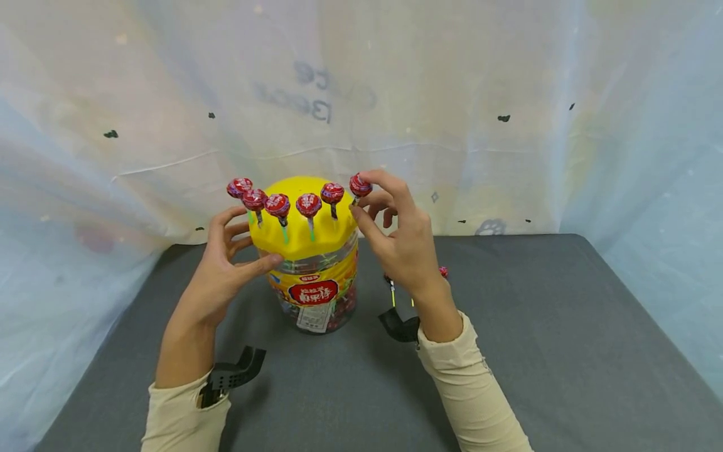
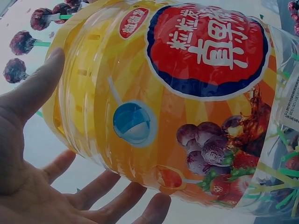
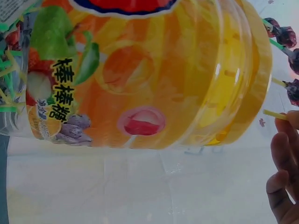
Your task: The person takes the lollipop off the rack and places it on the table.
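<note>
Sleeves (image 1: pixel 471 389) at bottom; left hand (image 1: pixel 217 276), fingers spread, touches the jar (image 1: pixel 313 292) near centre; right hand (image 1: pixel 403 245) pinches a lollipop (image 1: pixel 357 186) just above centre.

The table (image 1: pixel 553 339) is dark grey, and its right far corner is rounded. On it a jar (image 1: pixel 313 292) stands upright. Right of the jar lie lollipops (image 1: pixel 393 295), partly hidden.

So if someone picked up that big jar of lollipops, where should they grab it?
The jar is probably best held around its body, below the yellow lid, coming from left and right. It stands upright with rounded sides to wrap; wrapped lollipops sticking up from the lid would likely obstruct a top grab.
</note>
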A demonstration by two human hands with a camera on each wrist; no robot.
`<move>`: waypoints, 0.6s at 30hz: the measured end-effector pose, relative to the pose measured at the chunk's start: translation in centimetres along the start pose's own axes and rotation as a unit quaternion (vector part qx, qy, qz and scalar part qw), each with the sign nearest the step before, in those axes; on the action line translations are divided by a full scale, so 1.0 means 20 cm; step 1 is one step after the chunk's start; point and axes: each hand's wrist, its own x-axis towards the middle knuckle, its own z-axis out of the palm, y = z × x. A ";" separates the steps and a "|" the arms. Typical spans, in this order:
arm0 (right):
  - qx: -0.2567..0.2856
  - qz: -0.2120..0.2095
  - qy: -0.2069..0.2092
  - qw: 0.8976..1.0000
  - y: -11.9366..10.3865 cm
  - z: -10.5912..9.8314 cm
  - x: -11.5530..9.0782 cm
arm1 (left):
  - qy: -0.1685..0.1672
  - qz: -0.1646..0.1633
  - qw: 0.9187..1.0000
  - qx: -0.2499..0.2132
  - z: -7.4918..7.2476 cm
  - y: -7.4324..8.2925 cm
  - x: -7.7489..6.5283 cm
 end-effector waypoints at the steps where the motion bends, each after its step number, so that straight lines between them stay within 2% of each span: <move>1: -0.005 0.001 -0.006 1.000 0.00 -0.01 0.00 | 0.000 0.000 1.000 0.000 0.00 0.00 0.00; 5: -0.032 0.014 -0.043 0.998 -0.01 -0.04 -0.03 | -0.005 0.000 1.000 -0.005 0.00 0.00 0.00; 10: -0.048 0.045 -0.092 0.994 -0.01 -0.15 -0.07 | -0.006 0.008 1.000 -0.008 0.00 0.00 0.01; 18: -0.051 0.105 -0.124 0.985 0.02 -0.33 -0.16 | 0.000 0.010 1.000 -0.004 0.00 -0.01 0.00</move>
